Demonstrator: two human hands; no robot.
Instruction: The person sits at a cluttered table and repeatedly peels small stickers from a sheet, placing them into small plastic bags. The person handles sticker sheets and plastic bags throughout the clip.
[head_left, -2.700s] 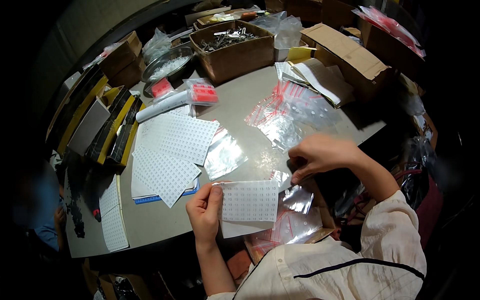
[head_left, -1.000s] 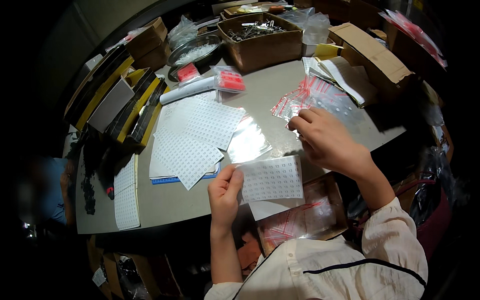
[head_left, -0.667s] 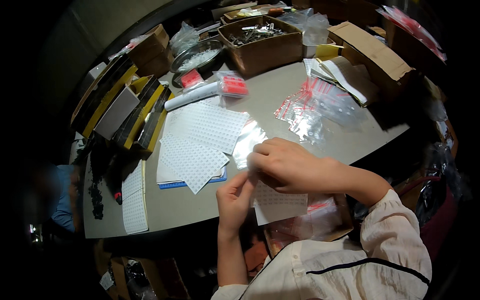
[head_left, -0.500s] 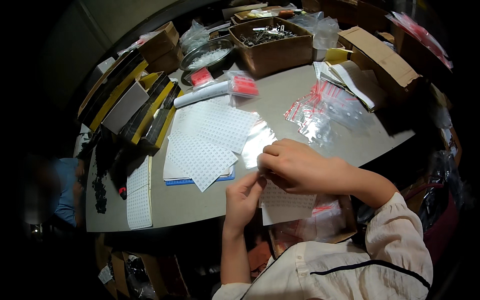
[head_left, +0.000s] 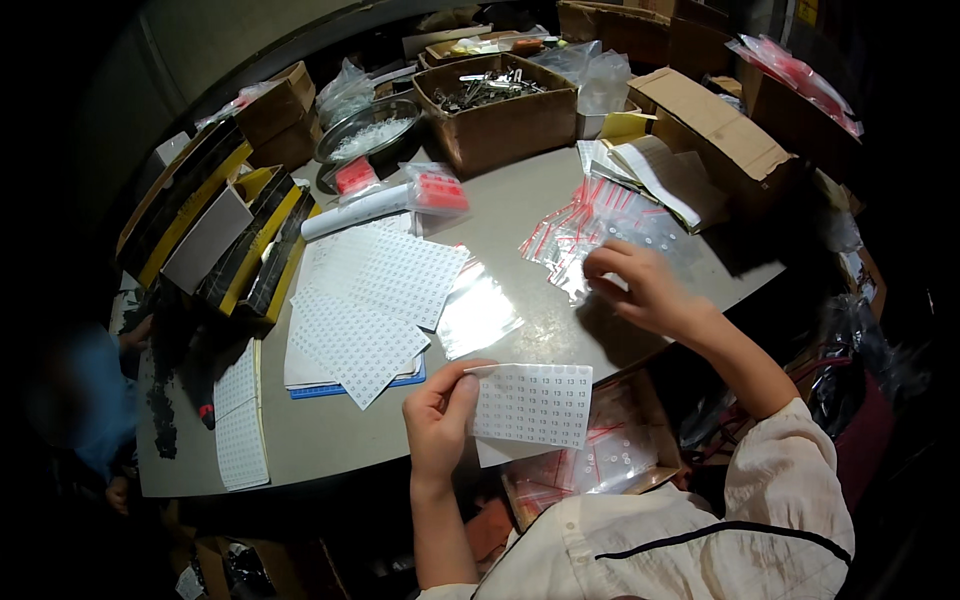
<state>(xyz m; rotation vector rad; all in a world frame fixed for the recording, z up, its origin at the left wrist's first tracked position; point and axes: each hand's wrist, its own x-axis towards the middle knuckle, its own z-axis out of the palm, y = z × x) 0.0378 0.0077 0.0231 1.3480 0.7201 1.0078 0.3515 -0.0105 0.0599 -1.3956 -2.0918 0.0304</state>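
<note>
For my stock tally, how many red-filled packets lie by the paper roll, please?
2: left packet behind the paper roll, right packet at its right end; others may be hidden.

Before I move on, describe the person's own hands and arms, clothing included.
Both the left hand and the right hand are bare; no glove or watch shows. The right sleeve is cream, loose and wrinkled, ending near the elbow. Only a bit of the left sleeve shows. A thin dark line, trim or cord, crosses the cream shirt.
</note>
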